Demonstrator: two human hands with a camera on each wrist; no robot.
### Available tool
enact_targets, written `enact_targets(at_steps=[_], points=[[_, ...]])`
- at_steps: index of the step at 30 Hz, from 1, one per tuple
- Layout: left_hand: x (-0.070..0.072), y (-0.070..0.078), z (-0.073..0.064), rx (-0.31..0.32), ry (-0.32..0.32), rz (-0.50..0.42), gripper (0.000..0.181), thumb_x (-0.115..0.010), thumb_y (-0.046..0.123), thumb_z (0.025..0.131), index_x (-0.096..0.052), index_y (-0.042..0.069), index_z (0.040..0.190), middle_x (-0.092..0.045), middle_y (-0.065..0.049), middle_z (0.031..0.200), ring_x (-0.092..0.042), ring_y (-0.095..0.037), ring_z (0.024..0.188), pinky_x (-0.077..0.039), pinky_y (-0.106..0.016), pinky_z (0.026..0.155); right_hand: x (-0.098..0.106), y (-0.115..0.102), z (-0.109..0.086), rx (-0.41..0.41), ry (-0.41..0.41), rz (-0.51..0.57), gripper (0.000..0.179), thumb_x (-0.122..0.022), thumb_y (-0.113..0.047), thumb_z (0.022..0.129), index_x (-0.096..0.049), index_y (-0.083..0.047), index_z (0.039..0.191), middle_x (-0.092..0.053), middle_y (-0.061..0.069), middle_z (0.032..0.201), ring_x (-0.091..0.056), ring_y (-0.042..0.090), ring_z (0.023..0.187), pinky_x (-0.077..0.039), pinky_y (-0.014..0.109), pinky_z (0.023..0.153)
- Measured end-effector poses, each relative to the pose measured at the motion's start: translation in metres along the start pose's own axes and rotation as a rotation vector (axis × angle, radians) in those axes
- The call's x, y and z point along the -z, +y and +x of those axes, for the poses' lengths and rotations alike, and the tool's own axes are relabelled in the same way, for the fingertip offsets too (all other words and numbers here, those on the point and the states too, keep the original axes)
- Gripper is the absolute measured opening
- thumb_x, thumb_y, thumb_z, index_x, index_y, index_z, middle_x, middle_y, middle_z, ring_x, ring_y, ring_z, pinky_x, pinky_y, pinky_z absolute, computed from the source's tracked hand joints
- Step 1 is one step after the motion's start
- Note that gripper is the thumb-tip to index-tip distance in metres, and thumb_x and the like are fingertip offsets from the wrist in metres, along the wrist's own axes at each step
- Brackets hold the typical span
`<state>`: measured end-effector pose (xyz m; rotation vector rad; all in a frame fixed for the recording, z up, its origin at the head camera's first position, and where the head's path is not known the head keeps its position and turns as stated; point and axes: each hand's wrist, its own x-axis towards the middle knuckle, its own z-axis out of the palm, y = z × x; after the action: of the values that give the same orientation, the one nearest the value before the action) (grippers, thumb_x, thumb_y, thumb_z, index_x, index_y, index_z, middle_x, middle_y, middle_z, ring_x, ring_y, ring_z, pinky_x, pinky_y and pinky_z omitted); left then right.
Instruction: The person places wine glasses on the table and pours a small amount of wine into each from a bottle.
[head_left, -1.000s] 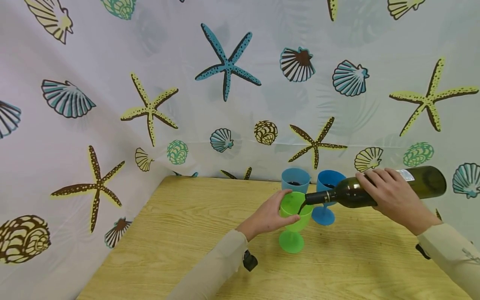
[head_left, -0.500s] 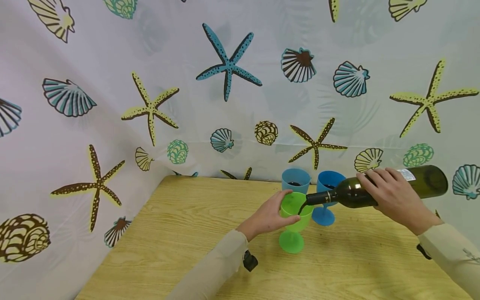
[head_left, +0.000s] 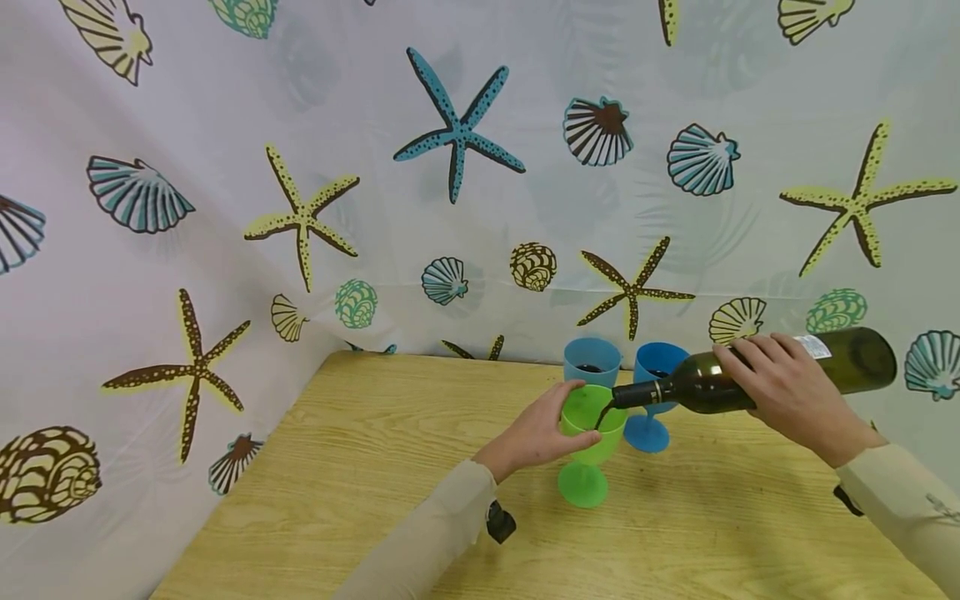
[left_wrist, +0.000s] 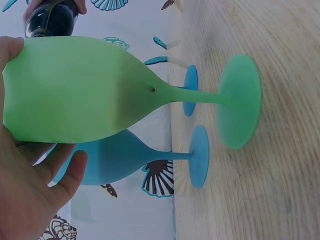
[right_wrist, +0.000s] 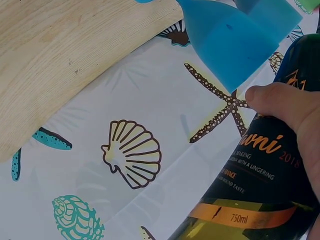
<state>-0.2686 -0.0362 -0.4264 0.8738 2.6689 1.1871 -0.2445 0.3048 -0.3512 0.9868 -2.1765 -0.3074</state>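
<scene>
My right hand (head_left: 787,392) grips a dark green wine bottle (head_left: 858,362) by its body, tipped with the neck pointing left. From its mouth a dark stream runs into a light green goblet (head_left: 585,483) standing on the table. Thumb and fingers of my left hand (head_left: 536,425) curl round the rim of that goblet. In the left wrist view, a dark shade shows low in the bowl of the green goblet (left_wrist: 125,95). The bottle's black label (right_wrist: 260,165), with orange lettering, faces the right wrist camera.
Behind the green goblet stand a light blue goblet (head_left: 592,354) and a darker blue goblet (head_left: 647,433), both with dark liquid inside. The wooden table (head_left: 360,467) meets a white curtain (head_left: 375,208) printed with shells and starfish at its back and left edges.
Dark liquid keeps running from the bottle into the green goblet. The base of the bottle has risen very slightly; the left hand and the goblets hold their places.
</scene>
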Motion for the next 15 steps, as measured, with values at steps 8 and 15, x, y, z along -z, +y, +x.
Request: enact_targets(at_steps=[8,15], points=[[0.0,-0.0004,0.0004,0.004,-0.003,0.0,0.08,-0.063,0.052,0.085,-0.028,0.017,0.148,-0.038,-0.003,0.144,-0.047,-0.017,0.122,-0.043,-0.037,0.096,-0.0002,0.0004,0.0023,0.006,0.002,0.001,0.088,-0.091,-0.007,0.048,-0.052,0.002,0.126,-0.058,0.024,0.107,-0.055,0.042,0.094,-0.044,0.055,0.081],[-0.0002,-0.0005,0.0003,0.004,-0.008,-0.011,0.082,-0.062,0.056,0.084,-0.027,0.018,0.149,-0.039,-0.002,0.142,-0.048,-0.016,0.121,-0.044,-0.037,0.096,-0.0017,0.0017,0.0039,0.01,0.011,0.007,0.087,-0.09,-0.007,0.049,-0.051,0.002,0.126,-0.058,0.024,0.107,-0.055,0.042,0.095,-0.044,0.055,0.081]])
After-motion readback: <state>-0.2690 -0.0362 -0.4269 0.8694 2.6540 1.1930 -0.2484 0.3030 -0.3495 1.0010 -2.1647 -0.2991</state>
